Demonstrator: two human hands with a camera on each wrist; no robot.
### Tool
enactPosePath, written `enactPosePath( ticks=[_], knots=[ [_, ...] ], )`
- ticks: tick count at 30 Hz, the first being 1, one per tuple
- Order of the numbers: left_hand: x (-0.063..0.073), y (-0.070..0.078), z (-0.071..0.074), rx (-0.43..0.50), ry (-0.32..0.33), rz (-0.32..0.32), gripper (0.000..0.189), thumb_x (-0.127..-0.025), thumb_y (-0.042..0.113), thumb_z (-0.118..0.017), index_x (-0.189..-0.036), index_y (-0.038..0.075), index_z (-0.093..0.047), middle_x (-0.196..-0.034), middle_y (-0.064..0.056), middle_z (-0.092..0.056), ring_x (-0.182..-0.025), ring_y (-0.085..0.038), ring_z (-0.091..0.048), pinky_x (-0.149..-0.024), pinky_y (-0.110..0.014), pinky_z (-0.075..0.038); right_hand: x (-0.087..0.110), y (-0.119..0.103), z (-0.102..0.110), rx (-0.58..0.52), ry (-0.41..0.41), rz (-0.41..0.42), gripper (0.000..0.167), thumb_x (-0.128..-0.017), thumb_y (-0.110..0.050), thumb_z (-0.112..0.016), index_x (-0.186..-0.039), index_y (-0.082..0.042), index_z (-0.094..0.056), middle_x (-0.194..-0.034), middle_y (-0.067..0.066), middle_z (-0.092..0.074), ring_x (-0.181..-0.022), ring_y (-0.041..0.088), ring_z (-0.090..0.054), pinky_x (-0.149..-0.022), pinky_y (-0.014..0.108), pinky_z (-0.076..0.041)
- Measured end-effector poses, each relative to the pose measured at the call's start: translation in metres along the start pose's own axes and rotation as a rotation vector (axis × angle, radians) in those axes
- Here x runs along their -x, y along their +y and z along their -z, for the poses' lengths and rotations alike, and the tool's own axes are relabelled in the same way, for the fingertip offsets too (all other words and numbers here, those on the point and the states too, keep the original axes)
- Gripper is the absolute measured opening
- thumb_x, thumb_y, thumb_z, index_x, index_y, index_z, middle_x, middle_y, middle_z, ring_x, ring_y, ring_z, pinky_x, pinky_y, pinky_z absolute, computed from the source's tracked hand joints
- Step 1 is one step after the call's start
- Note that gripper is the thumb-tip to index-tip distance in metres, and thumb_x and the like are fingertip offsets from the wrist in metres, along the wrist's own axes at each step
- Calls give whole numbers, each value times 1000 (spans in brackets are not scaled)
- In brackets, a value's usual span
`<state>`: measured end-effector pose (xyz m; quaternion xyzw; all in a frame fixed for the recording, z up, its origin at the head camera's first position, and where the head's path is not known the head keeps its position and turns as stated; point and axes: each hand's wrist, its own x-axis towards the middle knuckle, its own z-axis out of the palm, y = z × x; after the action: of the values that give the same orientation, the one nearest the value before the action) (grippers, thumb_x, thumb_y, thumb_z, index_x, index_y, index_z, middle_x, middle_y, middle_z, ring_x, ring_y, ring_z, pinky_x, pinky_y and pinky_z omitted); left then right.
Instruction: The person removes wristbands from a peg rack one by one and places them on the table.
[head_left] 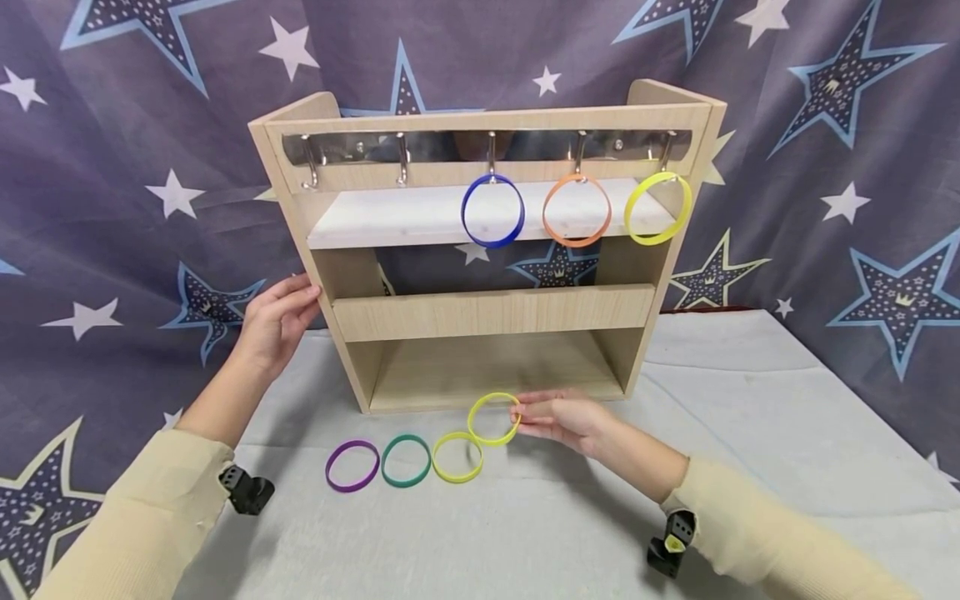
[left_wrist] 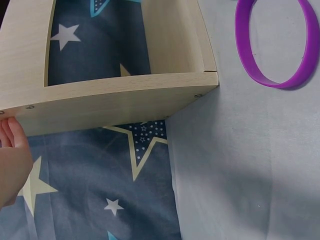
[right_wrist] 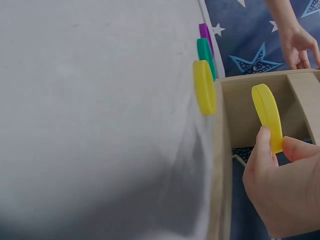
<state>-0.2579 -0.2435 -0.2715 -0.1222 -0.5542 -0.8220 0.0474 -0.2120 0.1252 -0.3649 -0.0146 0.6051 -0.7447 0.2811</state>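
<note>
My right hand [head_left: 566, 418] pinches a yellow silicone wristband [head_left: 472, 408] between thumb and fingers, in front of the shelf's bottom board. In the right wrist view, that held wristband [right_wrist: 272, 117] stands above the fingertips. With its fingertips my left hand [head_left: 276, 323] touches the outer left side of the wooden shelf unit [head_left: 491, 315]. On the cloth lie a purple wristband [head_left: 328, 475], a green wristband [head_left: 386, 472] and another yellow wristband [head_left: 437, 468], in a row. Hooks on the shelf's metal rail [head_left: 450, 148] carry a blue wristband [head_left: 465, 218], an orange wristband [head_left: 546, 218] and a yellow wristband [head_left: 687, 208].
The two leftmost hooks, one being the far-left hook [head_left: 309, 162], carry no wristband. A light grey cloth [head_left: 360, 550] covers the table. Behind the unit hangs a dark curtain [head_left: 112, 233] with stars.
</note>
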Motion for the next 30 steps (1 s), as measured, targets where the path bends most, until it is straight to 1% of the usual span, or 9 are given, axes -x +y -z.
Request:
enactPosePath(
  ticks=[4,8,11,15,26,30],
  knots=[
    [0,0,0,12,1,0,17,-92,0,-58,-100,8,-70,-107,-1,-67,-97,-9,-68,-88,-16,-54,1,7,5,-2,3,-13,50,-93,7,-50,-137,21,-31,-85,2,-68,-82,8,-67,-81,20,-58],
    [0,0,-1,3,5,8,17,-92,1,-58,-100,9,-70,-107,1,-68,-97,-8,-68,-88,-16,-54,2,15,12,-10,19,-28,50,-93,8,-51,-137,20,-30,-86,2,-69,-82,8,-68,-80,21,-58],
    [0,1,-1,-10,9,12,16,-92,2,-59,-100,10,-70,-108,2,-67,-97,-8,-67,-88,-16,-53,2,20,17,0,25,-28,51,-92,8,-51,-136,21,-29,-85,2,-70,-80,7,-68,-79,21,-58],
    [0,2,-1,-5,12,5,16,-92,2,-59,-100,10,-70,-108,1,-67,-97,-8,-67,-88,-16,-54,2,24,20,24,25,-24,50,-92,8,-51,-135,22,-30,-84,1,-70,-79,7,-68,-78,20,-58],
    [0,2,0,-15,14,10,16,-91,1,-60,-98,10,-71,-105,2,-69,-95,-7,-68,-86,-16,-54,3,32,18,86,42,-14,45,-90,6,-57,-128,23,-40,-84,1,-72,-79,8,-69,-82,27,-59],
    [0,2,0,-10,17,15,15,-91,1,-60,-98,10,-71,-105,2,-69,-95,-7,-68,-87,-16,-54,4,33,17,145,40,-5,43,-89,5,-58,-126,22,-44,-85,2,-72,-79,10,-70,-83,29,-59]
  ],
)
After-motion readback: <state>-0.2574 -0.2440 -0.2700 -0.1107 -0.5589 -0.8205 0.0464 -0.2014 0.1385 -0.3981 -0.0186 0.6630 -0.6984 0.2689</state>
